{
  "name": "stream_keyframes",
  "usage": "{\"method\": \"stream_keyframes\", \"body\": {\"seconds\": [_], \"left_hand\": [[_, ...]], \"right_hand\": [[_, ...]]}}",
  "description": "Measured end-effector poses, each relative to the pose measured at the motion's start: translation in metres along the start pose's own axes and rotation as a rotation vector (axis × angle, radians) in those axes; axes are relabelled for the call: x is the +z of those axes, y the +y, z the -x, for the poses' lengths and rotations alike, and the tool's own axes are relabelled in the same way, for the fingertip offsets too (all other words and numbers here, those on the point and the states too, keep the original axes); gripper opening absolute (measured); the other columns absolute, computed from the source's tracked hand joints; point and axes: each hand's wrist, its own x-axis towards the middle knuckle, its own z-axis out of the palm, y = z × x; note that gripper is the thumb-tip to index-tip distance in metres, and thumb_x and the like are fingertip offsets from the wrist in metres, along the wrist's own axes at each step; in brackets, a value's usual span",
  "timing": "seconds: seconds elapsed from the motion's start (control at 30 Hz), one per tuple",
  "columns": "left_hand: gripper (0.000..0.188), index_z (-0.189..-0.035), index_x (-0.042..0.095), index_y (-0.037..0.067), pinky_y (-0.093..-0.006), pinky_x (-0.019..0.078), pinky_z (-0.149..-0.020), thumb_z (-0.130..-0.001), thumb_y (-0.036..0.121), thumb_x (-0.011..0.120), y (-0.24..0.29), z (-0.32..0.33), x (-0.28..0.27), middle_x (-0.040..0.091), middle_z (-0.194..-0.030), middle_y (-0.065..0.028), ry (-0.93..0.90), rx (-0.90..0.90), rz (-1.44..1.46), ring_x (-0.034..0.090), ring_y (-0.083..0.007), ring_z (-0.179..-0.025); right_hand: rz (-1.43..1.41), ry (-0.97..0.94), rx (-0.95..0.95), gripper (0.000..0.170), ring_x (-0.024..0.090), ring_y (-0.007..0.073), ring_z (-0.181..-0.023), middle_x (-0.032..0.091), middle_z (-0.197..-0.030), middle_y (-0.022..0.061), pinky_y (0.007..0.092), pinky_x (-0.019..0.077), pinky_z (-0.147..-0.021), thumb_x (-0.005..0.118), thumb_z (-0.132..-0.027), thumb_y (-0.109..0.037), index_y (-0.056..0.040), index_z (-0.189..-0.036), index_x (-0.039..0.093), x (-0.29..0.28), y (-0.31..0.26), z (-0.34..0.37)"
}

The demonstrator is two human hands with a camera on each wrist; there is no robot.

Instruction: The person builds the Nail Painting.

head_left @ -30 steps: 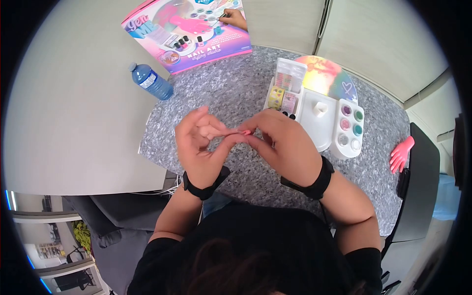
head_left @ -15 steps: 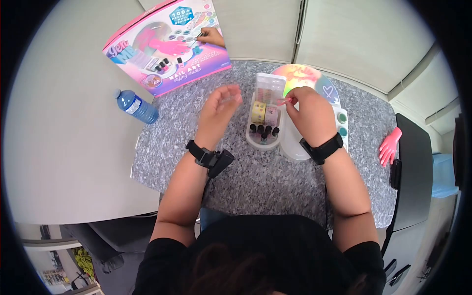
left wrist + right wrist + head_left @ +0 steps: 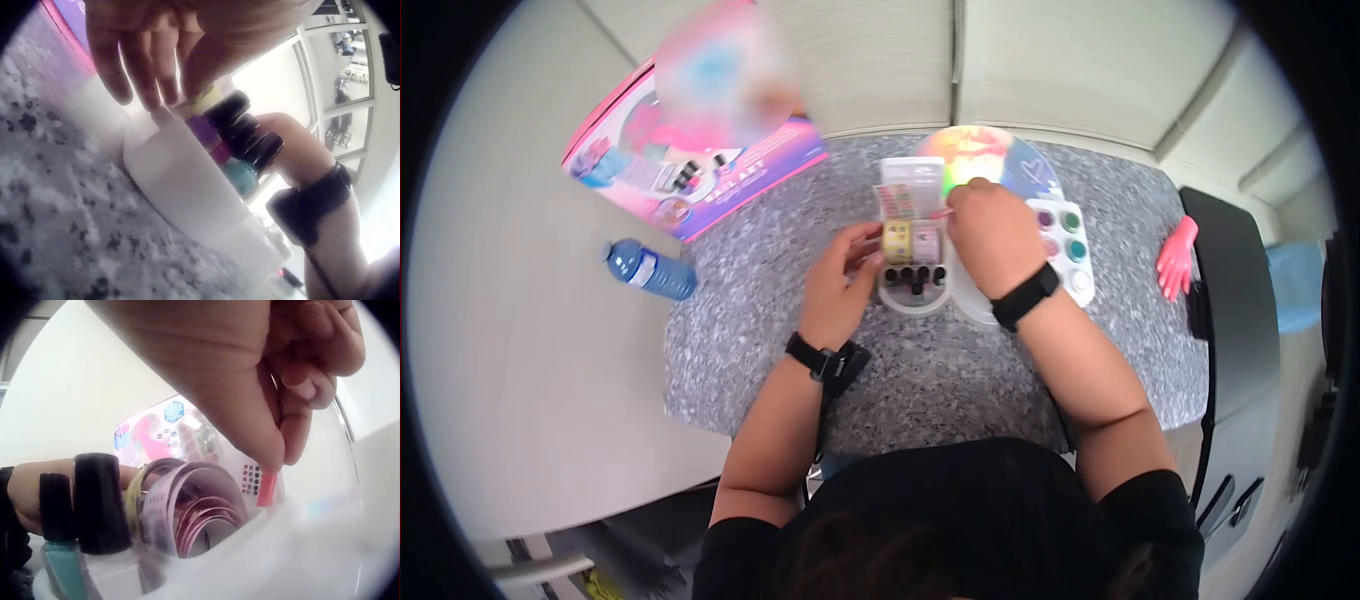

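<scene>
My right hand (image 3: 997,235) pinches a small pink piece (image 3: 267,489) between thumb and forefinger, over the back of a white tray (image 3: 181,169). The piece hangs in front of a sheet of coloured gem stickers (image 3: 251,479). At the tray's left side is my left hand (image 3: 840,285), its fingers loosely bent, the fingertips right at the rim. In the tray stand a yellow patterned roll (image 3: 896,243), a pale pink roll (image 3: 925,243) and several nail polish bottles (image 3: 99,512) with black caps. A clear lidded case (image 3: 912,172) rises behind the rolls.
Pots of coloured glitter (image 3: 1077,252) sit in a white holder on the right. A pink model hand (image 3: 1177,260) lies near the table's right edge. On the left are a water bottle (image 3: 652,270) and a nail art box (image 3: 700,190). A shiny round board (image 3: 1000,155) stands behind.
My hands were together with the pink piece; they have parted. The right hand has carried it forward to the tray, and the left has come to the tray's left side. The head view has shifted.
</scene>
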Motion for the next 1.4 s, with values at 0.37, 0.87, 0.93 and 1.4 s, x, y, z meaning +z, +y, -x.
{"method": "stream_keyframes", "body": {"seconds": [0.37, 0.87, 0.93, 1.4], "left_hand": [[0.059, -0.154, 0.062, 0.005, -0.0388, 0.0609, -0.105, -0.099, -0.014, 0.068, -0.015, -0.002, -0.004, 0.071, -0.147, -0.0145, -0.056, 0.016, -0.039, 0.075, -0.0247, -0.124], [0.068, -0.157, 0.059, 0.005, -0.0390, 0.0617, -0.104, -0.094, -0.015, 0.074, -0.002, 0.000, -0.001, 0.070, -0.148, -0.0149, -0.107, 0.060, -0.077, 0.075, -0.0266, -0.125], [0.068, -0.157, 0.059, 0.006, -0.0390, 0.0617, -0.104, -0.094, -0.015, 0.073, -0.003, -0.001, -0.002, 0.070, -0.148, -0.0149, -0.104, 0.059, -0.094, 0.075, -0.0266, -0.125], [0.070, -0.160, 0.058, 0.006, -0.0387, 0.0597, -0.107, -0.095, -0.015, 0.071, 0.001, 0.000, -0.003, 0.067, -0.152, -0.0153, -0.133, 0.058, -0.089, 0.074, -0.0245, -0.124]], "right_hand": [[0.042, 0.245, 0.406, 0.052, 0.076, 0.0376, -0.114, 0.081, -0.124, 0.0182, 0.0469, 0.0601, -0.104, 0.088, -0.094, -0.039, -0.0061, -0.133, 0.078, -0.075, 0.115, 0.016], [0.441, -0.217, 0.925, 0.072, 0.066, 0.0468, -0.139, 0.080, -0.135, 0.0183, 0.0805, 0.0069, -0.133, 0.077, -0.092, -0.048, -0.0215, -0.157, 0.065, -0.079, 0.250, 0.107], [0.368, -0.104, 0.783, 0.059, 0.073, 0.0434, -0.127, 0.081, -0.131, 0.0194, 0.0736, 0.0239, -0.132, 0.073, -0.097, -0.034, -0.0201, -0.154, 0.069, -0.080, 0.228, 0.105], [-0.331, 0.279, 0.141, 0.041, 0.073, 0.0401, -0.129, 0.077, -0.141, 0.0182, 0.0451, 0.0600, -0.106, 0.071, -0.103, -0.004, -0.0082, -0.143, 0.076, -0.081, 0.100, 0.094]]}}
